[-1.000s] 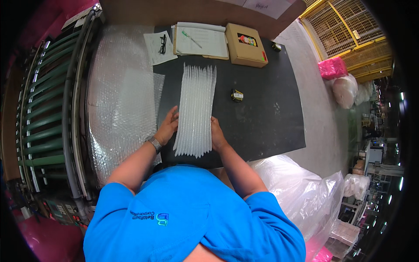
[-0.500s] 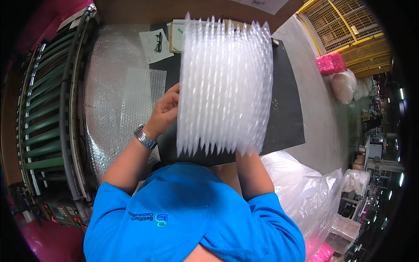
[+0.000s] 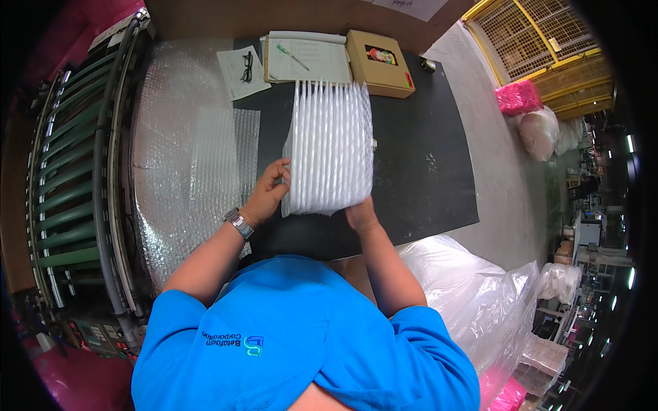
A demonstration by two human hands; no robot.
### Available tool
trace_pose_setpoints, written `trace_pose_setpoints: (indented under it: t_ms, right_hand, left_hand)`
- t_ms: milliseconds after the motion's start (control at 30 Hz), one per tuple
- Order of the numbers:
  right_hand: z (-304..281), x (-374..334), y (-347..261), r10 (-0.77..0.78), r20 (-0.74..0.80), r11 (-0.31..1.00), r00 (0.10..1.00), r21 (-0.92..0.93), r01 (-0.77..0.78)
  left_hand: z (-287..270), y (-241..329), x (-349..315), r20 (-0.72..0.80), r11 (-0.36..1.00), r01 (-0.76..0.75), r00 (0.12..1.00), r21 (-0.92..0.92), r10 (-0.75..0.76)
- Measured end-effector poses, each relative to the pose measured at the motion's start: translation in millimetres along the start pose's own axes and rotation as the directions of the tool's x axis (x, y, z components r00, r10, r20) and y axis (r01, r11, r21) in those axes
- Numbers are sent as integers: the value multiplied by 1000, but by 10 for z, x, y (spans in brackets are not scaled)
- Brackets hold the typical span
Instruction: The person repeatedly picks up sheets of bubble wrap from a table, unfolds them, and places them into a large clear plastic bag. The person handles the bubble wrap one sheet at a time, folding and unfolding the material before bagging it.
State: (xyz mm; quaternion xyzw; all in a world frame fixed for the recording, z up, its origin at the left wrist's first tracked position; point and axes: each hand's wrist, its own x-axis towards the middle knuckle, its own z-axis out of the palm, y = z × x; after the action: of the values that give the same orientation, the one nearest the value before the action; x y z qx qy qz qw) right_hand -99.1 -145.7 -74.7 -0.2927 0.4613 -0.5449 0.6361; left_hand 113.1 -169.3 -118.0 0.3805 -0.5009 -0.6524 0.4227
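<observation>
While I square up the translucent white ribbed air-cushion sheet [image 3: 330, 147] on the black rubber table mat [image 3: 425, 178], my left hand [image 3: 269, 194] pinches its edge at nine o'clock and my right hand [image 3: 361, 214] grips the near edge at six, keeping its long tubes flat. Beyond, at twelve, lies a tan cardboard box [image 3: 380, 62]; bubble wrap [image 3: 185, 157] spreads at nine.
</observation>
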Motion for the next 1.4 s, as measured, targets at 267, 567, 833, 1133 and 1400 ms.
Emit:
trace_pose_setpoints:
  t_ms: [267,567,833,1133,1400]
  right_hand:
    - [118,91,-550,126,136,990,983,-75,-117]
    - [35,136,-216,-30,-53,627,998,-778,-23]
    - [263,218,-472,71,-249,-90,966,-966,-243]
    - [-375,201,-614,-11,-143,778,990,-623,-82]
    - [-135,-467,-908,68,-132,994,989,90,-56]
  left_hand:
    - [172,744,84,26,983,184,983,25,-184]
    - [334,9,16,-13,870,459,885,178,-465]
    - [703,-337,211,-35,886,216,974,411,-222]
    - [236,-43,-45,-239,890,297,945,345,-223]
    - [40,673,-102,-108,948,187,969,-257,-220]
